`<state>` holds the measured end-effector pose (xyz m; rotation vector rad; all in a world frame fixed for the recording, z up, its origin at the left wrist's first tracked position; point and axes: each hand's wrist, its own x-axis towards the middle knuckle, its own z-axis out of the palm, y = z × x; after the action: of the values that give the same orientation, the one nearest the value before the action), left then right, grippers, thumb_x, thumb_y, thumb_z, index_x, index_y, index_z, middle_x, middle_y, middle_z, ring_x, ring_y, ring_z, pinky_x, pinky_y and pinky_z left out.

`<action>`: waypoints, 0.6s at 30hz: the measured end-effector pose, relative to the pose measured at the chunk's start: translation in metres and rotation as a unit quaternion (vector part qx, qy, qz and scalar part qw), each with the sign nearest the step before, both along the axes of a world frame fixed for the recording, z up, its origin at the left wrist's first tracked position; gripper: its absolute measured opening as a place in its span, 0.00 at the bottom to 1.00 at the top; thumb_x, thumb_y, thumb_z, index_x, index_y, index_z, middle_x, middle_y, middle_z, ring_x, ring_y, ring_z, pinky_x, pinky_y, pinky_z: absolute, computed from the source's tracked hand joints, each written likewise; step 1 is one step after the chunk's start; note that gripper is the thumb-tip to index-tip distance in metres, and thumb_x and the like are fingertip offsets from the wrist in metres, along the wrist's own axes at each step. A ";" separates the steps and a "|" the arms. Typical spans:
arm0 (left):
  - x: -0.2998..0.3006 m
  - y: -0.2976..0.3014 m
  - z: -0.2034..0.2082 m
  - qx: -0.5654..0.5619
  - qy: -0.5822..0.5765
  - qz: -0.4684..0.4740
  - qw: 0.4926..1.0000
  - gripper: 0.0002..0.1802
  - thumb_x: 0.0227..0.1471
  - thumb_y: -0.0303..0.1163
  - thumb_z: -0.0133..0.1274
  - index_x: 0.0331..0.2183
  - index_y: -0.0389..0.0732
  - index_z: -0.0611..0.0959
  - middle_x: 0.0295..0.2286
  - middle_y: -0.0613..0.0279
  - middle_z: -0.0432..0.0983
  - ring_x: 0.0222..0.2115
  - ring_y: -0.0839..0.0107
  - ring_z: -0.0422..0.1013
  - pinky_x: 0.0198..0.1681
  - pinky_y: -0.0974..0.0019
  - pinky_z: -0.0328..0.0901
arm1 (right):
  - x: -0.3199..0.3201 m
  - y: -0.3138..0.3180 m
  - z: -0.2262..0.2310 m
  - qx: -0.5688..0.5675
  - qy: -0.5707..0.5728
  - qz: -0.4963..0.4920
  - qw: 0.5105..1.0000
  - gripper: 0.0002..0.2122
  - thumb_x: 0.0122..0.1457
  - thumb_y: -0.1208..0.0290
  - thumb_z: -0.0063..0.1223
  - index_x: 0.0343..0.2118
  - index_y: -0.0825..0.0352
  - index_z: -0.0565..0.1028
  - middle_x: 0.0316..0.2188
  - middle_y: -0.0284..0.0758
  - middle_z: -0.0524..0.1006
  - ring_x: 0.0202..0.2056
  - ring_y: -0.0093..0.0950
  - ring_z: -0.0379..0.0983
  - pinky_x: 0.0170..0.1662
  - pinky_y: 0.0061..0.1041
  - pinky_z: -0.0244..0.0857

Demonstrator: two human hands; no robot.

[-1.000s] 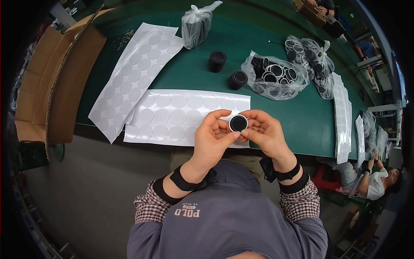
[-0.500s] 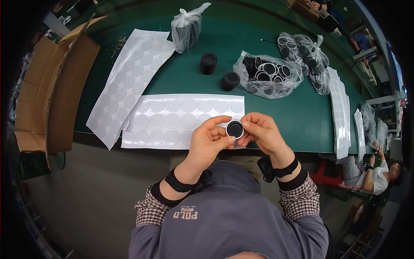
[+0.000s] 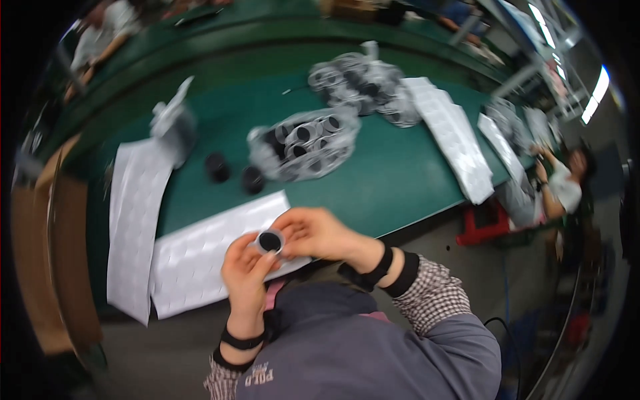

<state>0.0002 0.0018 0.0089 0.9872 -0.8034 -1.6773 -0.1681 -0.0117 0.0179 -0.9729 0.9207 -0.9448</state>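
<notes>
A round black disc with a pale rim (image 3: 270, 241) is held up over the front edge of the green table. Thumb and fingers of my left hand (image 3: 245, 268) close on its left and lower side. My right hand (image 3: 319, 233) pinches it at the right edge, its other fingers curled. Below them lies a white sheet of round stickers (image 3: 200, 267), partly covered by my hands. Two short black cylinders (image 3: 217, 167) stand beyond the sheet. To their right, an open clear bag (image 3: 263, 150) holds several black discs with white rims. Motion blurs the picture.
More sticker sheets (image 3: 137, 220) lie at the left, beside a cardboard box (image 3: 67, 260). A tied bag (image 3: 179, 127) stands behind them. Knotted bags of discs (image 3: 363, 83) and further sheets (image 3: 447, 137) are at the right. A person (image 3: 567, 190) sits beyond, near a red stool (image 3: 480, 227).
My view has swung to the right, so the table things appear shifted left and tilted. Both hands still hold the disc between them.
</notes>
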 end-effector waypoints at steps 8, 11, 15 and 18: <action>-0.006 0.005 -0.003 -0.042 -0.022 -0.015 0.999 0.22 0.40 0.17 0.50 0.42 0.35 0.67 0.25 0.58 0.72 0.23 0.73 0.69 0.25 0.75 0.66 | -0.006 0.005 0.002 -0.001 -0.010 0.014 1.000 0.13 0.44 0.84 0.49 0.37 0.74 0.69 0.20 0.33 0.72 0.21 0.20 0.70 0.24 0.17 0.66; -0.013 0.005 0.001 0.010 0.024 -0.015 1.000 0.22 0.39 0.15 0.50 0.41 0.34 0.67 0.26 0.57 0.73 0.22 0.74 0.69 0.23 0.76 0.66 | -0.011 0.007 -0.002 -0.002 -0.030 0.006 1.000 0.13 0.46 0.84 0.47 0.37 0.74 0.68 0.20 0.34 0.72 0.20 0.21 0.71 0.24 0.17 0.66; -0.019 0.006 0.001 -0.009 0.005 -0.041 0.999 0.22 0.41 0.18 0.50 0.42 0.36 0.66 0.26 0.57 0.72 0.21 0.74 0.69 0.23 0.77 0.65 | -0.019 0.010 -0.003 -0.004 -0.041 -0.004 0.999 0.13 0.47 0.83 0.45 0.38 0.75 0.67 0.19 0.34 0.72 0.21 0.21 0.71 0.23 0.18 0.67; -0.023 0.005 0.002 -0.016 -0.002 -0.047 0.999 0.23 0.40 0.18 0.51 0.42 0.36 0.66 0.27 0.56 0.72 0.22 0.73 0.69 0.23 0.77 0.66 | -0.026 0.011 -0.004 -0.010 -0.048 -0.001 0.999 0.12 0.47 0.83 0.45 0.38 0.75 0.67 0.19 0.34 0.72 0.21 0.21 0.71 0.23 0.18 0.67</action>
<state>-0.0230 0.0068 0.0108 0.9437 -0.8885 -1.7374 -0.1945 -0.0007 0.0139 -0.9358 0.8339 -0.9952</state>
